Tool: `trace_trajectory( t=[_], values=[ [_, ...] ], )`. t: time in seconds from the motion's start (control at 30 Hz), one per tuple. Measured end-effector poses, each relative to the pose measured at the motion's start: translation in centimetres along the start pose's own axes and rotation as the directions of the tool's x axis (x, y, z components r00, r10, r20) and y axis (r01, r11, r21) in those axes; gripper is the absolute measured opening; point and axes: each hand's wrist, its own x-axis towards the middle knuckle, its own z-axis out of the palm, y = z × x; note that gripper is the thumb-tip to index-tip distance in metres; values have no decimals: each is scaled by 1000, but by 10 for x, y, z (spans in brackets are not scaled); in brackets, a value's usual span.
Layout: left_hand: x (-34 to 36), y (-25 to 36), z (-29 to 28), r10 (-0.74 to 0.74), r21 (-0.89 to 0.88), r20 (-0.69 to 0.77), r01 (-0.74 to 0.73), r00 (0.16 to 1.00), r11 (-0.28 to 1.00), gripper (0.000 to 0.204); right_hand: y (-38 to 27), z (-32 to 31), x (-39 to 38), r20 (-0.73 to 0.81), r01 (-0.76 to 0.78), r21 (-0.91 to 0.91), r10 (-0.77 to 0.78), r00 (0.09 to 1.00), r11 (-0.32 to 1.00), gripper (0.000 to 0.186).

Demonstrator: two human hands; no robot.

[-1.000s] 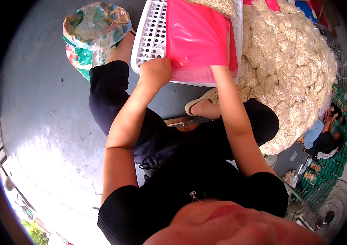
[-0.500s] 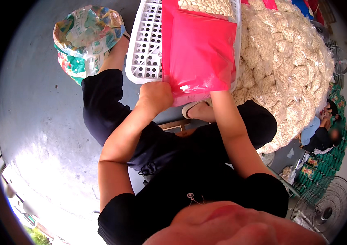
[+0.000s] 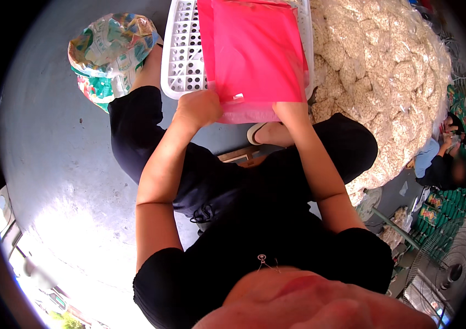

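A bright red plastic bag [image 3: 257, 55] lies flat over a white perforated basket [image 3: 177, 68] in front of me. Its near edge shows a paler, see-through strip. My left hand [image 3: 199, 108] is closed in a fist on the near left corner of the bag. At the near right corner, my right hand [image 3: 292, 114] grips the bag, its fingertips hidden by the red plastic. More red plastic shows beneath the bag along its left side.
To the right rises a big heap of clear bags [image 3: 375, 93] filled with pale kernels. A patterned sack [image 3: 112, 55] stands open at the left on the grey floor [image 3: 52, 131]. A standing fan [image 3: 452, 268] and another person [image 3: 444, 164] are at the far right.
The red bag now covers the pale kernels that showed at its far end. My right hand has drawn back from beneath the bag to its near edge. The view has shifted slightly.
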Motion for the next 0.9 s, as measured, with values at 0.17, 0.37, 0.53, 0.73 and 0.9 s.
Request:
trace_trajectory(
  t=[0.17, 0.37, 0.53, 0.73, 0.9],
  values=[
    [-2, -31, 18, 122, -164, -157, -148, 980, 975, 36, 12, -52, -73, 38, -42, 279, 33, 999, 959, 21],
    [-51, -22, -2, -41, 251, -56, 54, 998, 966, 28, 46, -40, -117, 410, -656, 719, 620, 669, 232, 22],
    [-47, 84, 20, 479, 236, -497, -418, 724, 877, 14, 58, -28, -123, 561, -755, 583, 524, 641, 299, 25],
    [43, 146, 80, 386, 27, -661, -493, 644, 870, 24, 59, -21, -122, 438, -657, 640, 513, 738, 399, 25],
    [59, 146, 95, 384, -94, -702, -612, 600, 785, 20, 66, -24, -118, 418, -679, 478, 535, 734, 558, 22]
  ],
)
